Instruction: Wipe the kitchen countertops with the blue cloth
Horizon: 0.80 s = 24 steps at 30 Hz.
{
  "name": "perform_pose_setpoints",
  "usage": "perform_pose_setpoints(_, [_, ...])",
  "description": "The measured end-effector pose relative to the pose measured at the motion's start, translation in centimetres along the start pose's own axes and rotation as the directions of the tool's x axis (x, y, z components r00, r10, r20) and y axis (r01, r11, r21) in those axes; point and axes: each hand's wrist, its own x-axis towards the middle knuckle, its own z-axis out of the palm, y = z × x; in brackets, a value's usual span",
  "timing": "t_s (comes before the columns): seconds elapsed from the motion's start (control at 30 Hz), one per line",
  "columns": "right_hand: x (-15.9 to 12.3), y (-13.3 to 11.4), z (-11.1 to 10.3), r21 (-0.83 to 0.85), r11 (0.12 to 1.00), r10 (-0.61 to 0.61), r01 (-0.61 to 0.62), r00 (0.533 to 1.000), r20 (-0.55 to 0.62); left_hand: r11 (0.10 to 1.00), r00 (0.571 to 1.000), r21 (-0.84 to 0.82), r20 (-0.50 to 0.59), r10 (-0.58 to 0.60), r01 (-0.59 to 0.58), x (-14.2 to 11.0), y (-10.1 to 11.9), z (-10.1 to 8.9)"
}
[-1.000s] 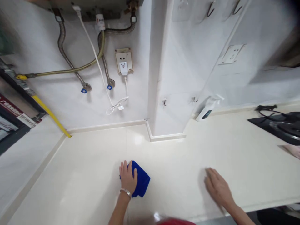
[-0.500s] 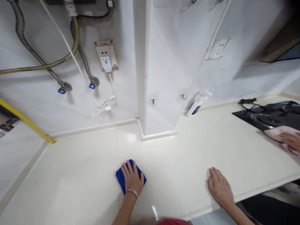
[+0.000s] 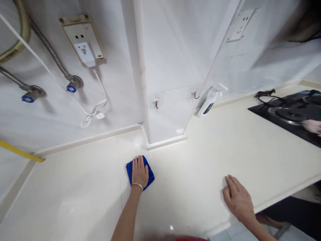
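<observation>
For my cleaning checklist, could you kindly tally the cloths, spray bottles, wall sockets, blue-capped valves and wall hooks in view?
Blue cloth: 1
Spray bottle: 1
Wall sockets: 2
Blue-capped valves: 2
Wall hooks: 2
Total: 8

A deep blue cloth, plain and unpatterned, lies on the cream desk. Further along sits a black stove with a silver ring. The white wall carries blue valve caps and a yellow strip runs along its edge.
</observation>
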Motion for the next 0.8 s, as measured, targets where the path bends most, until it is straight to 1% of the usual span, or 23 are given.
perform_pose_setpoints(0.1, [0.0,-0.1,-0.2,0.018,1.000,0.010,-0.010,1.000,0.002,1.000,1.000,-0.021,-0.001,0.008,-0.008,3.0,-0.9,0.5])
perform_pose_setpoints(0.27, [-0.1,-0.3,-0.4,0.031,0.999,0.041,-0.041,0.999,0.019,0.997,0.994,-0.008,0.070,0.082,-0.082,7.7,-2.0,0.8])
perform_pose_setpoints(0.33, [-0.2,-0.2,-0.4,0.034,0.998,0.049,-0.050,0.998,0.033,0.995,0.992,-0.013,0.078,0.100,-0.099,9.3,-2.3,0.8])
perform_pose_setpoints(0.43, [-0.4,0.0,-0.4,0.043,0.997,0.054,-0.057,0.997,0.058,0.993,0.990,-0.020,0.078,0.114,-0.112,11.1,-2.8,0.9])
perform_pose_setpoints(0.53, [-0.5,0.2,-0.4,0.044,0.997,0.054,-0.057,0.995,0.079,0.993,0.991,-0.028,0.063,0.117,-0.115,12.3,-3.2,1.0])
perform_pose_setpoints(0.67, [-0.8,0.3,-0.3,0.041,0.998,0.050,-0.053,0.996,0.076,0.993,0.994,-0.043,0.035,0.108,-0.106,14.1,-3.7,1.2])
perform_pose_setpoints(0.8, [-1.0,1.0,-0.1,0.036,0.999,0.015,-0.018,0.997,0.079,0.995,0.997,-0.064,-0.008,0.080,-0.081,16.7,-4.5,1.9])
